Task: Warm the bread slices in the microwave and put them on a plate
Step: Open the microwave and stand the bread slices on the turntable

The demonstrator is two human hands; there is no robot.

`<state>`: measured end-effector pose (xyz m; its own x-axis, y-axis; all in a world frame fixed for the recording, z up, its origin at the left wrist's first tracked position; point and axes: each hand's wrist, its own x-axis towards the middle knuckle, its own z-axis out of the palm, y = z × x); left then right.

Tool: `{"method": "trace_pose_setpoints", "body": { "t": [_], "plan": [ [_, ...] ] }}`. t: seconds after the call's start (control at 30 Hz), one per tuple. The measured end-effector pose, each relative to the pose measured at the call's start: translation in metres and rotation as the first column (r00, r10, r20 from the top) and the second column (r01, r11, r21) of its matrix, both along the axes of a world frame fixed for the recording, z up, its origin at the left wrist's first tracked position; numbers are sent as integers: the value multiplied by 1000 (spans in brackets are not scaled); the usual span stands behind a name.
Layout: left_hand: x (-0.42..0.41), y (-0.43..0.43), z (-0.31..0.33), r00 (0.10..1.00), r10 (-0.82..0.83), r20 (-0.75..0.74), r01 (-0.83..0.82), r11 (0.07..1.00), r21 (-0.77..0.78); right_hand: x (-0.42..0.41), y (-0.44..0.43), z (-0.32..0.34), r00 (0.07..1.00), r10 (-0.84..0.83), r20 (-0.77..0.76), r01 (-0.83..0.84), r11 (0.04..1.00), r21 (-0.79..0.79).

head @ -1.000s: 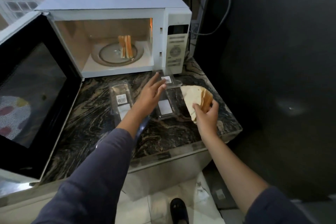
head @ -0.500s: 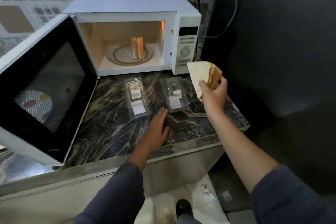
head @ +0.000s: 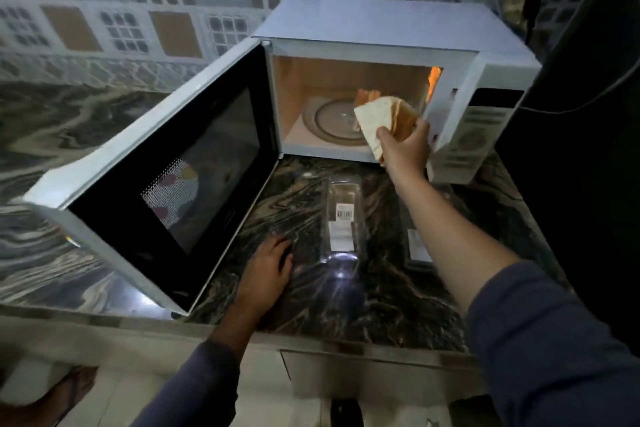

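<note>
Right hand [head: 403, 146] — grips fanned bread slices [head: 377, 116] at microwave [head: 381, 24] mouth; may slip, toppling standing slices [head: 363, 95] inside. Left hand [head: 268, 265] — flat on desk [head: 381, 305], empty.

I had 1 microwave [head: 381, 24] on the counter [head: 381, 305], with its 1 door [head: 166, 184] swung open and 1 glass turntable [head: 329, 118] inside. On that turntable stood at least 2 bread slices [head: 363, 95]; what I held hid the rest, so I could not count further. My right hand [head: 405, 149] held 1 stack [head: 377, 118] of at least 3 slices, their edges too close to number surely. 2 clear plastic packs [head: 341, 218] lay on the counter, 1 near its middle and 1 toward its right edge. The middle one carried 2 white labels [head: 345, 211]; the other showed 1. Both of my 2 hands were in view, my left hand [head: 268, 267] near the counter's front edge.
</note>
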<state>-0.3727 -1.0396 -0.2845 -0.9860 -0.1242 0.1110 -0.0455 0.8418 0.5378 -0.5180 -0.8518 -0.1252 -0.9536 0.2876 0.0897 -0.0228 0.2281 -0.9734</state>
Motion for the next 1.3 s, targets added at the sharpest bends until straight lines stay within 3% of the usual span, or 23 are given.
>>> {"method": "trace_pose_setpoints", "body": {
  "t": [0.33,0.43,0.53,0.63,0.77,0.93,1.07,1.3],
  "plan": [
    [-128,8,0,992,125,4,-125,989,78,-122,-45,-24,978,142,156,-158,983,92],
    [-151,6,-2,990,139,5,-139,988,60,-147,-60,-34,982,135,129,-155,974,162],
    [-158,3,-6,982,189,-23,-188,981,52,-162,-74,-42,975,173,137,-201,951,235],
    [-157,2,-9,973,228,-42,-224,972,68,-175,-86,-54,964,185,191,-214,966,144],
    [-158,2,-8,969,243,-53,-237,967,93,-180,-98,-60,983,101,151,-125,979,160],
    [-157,2,-6,965,253,-66,-246,965,94,-187,-102,-67,994,-54,90,23,949,313],
    [-157,1,-8,970,237,-57,-232,969,89,-189,-110,-81,990,16,140,-68,922,382],
    [-157,1,-7,970,233,-66,-229,971,72,-187,-109,-80,991,32,127,-87,883,461]
  ]
}}
